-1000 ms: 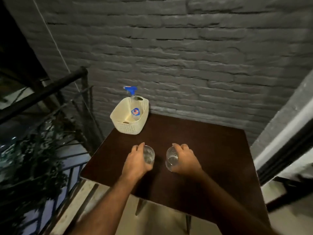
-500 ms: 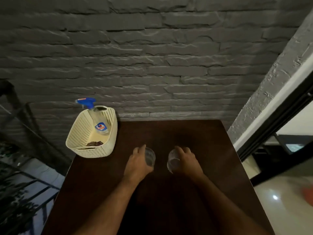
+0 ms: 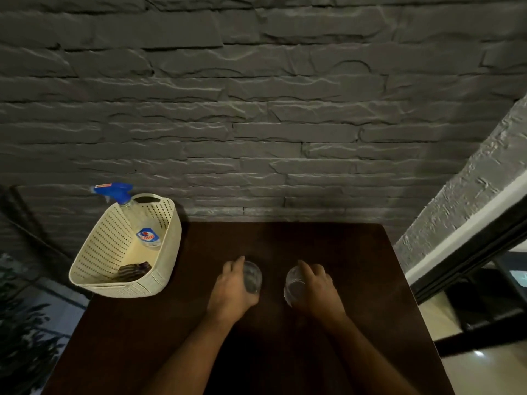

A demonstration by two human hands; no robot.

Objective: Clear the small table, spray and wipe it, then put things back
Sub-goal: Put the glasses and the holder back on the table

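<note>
Two clear glasses stand side by side near the middle of the dark brown table. My left hand grips the left glass from its left side. My right hand grips the right glass from its right side. A cream perforated basket sits on the table's far left corner. Inside it leans a clear spray bottle with a blue trigger head, and a dark folded cloth lies at the basket's near end.
A grey stone wall rises right behind the table. A dark doorway frame and pale floor lie to the right. Dark foliage and a railing sit below the table's left edge.
The view has swung right and downward, so the table now faces me squarely. Both hands stay wrapped around the same two glasses, which remain in place on the tabletop.
</note>
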